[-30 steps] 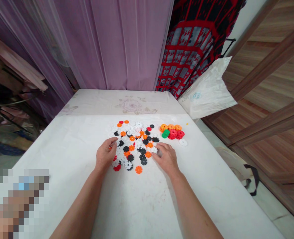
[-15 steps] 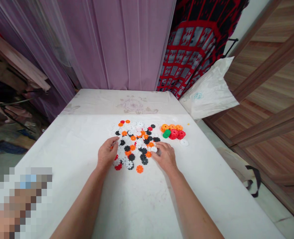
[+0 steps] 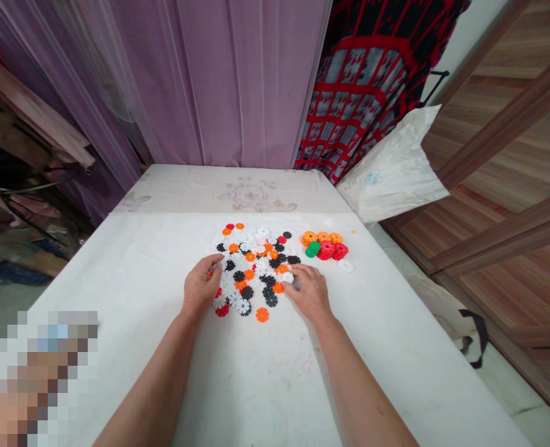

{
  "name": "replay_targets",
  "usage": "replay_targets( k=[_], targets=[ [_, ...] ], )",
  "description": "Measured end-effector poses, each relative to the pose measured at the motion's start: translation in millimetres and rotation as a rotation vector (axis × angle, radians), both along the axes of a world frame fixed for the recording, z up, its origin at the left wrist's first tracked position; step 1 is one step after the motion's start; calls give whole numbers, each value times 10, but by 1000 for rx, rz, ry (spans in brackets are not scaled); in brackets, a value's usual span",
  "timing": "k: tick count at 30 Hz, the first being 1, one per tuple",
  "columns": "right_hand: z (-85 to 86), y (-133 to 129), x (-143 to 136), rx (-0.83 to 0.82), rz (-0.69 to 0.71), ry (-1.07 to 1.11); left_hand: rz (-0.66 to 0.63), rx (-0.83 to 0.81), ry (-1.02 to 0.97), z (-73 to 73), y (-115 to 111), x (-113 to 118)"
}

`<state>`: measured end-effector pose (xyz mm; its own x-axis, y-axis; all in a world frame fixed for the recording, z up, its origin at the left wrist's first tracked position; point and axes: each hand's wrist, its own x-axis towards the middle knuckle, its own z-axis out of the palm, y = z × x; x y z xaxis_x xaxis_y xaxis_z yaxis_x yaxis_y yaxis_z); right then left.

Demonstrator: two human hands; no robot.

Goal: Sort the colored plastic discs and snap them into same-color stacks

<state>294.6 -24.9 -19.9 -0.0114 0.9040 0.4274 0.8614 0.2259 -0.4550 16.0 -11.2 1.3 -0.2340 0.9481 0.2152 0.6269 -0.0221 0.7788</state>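
A loose pile of plastic snowflake discs (image 3: 249, 256) in white, black, orange and red lies mid-table. At its left edge my left hand (image 3: 201, 284) is curled, thumb and fingers close together. A bit of orange shows by those fingers, but what they hold is unclear. On the right side of the pile, the thumb and forefinger of my right hand (image 3: 310, 289) close on a white snowflake disc (image 3: 287, 277). An orange disc (image 3: 262, 315) lies nearest me, apart from the others. To the right sit orange stacks (image 3: 322, 238), red stacks (image 3: 332, 250) and a green stack (image 3: 313, 249) of discs.
White discs (image 3: 345, 266) lie beside the stacks. The table has a white cover (image 3: 130, 273). A white plastic bag (image 3: 396, 174) hangs over its right edge, before a wooden cabinet (image 3: 503, 155). A purple curtain (image 3: 238, 87) hangs behind, and clothes (image 3: 28, 105) are at left.
The view has shifted very slightly. Both hands and the discs stay in practically the same places.
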Motion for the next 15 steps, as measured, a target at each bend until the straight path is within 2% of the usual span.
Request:
replay_targets(
  k=[4, 8, 11, 15],
  targets=[
    [-16, 8, 23, 37, -1, 6, 9, -2, 0, -5, 0, 2],
    [51, -49, -25, 170, 33, 37, 22, 6, -13, -22, 3, 9],
    [170, -187, -228, 238, 162, 47, 26, 5, -11, -31, 8, 6],
    [281, -368, -569, 118, 430, -44, 17, 2, -18, -22, 7, 0]
  ],
)
